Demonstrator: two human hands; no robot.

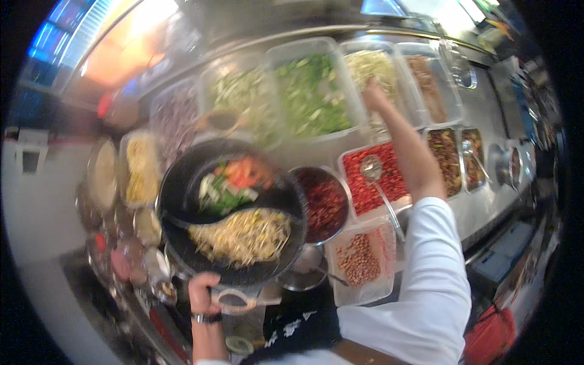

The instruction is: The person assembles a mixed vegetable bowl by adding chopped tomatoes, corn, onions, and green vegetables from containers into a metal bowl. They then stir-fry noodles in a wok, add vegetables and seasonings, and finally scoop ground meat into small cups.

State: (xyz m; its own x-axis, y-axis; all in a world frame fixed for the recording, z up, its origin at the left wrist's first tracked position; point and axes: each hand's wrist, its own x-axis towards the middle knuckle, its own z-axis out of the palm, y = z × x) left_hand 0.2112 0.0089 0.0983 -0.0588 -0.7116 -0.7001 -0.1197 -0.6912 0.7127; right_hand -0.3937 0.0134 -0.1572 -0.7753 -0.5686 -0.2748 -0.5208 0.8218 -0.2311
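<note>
My left hand (203,292) holds a black divided hot pot (180,194) at its near side, beside a light loop handle (235,300). Bean sprouts (244,237) fill part of the pot's near compartment. Its far compartment contains orange-red slices (246,172), probably tomato, and green and white vegetable pieces (223,194). With my arm stretched forward, my right hand (375,95) reaches into a plastic tub (401,98) of pale shredded vegetable (372,64). The fingers are blurred and partly hidden there, so their grip is unclear.
A tub of chopped greens (315,96) stands left of my right hand. Below my right forearm is chopped red chilli (378,171) with a metal ladle (388,205). Close by are a bowl of dark red paste (324,205) and a tub of peanuts (360,262).
</note>
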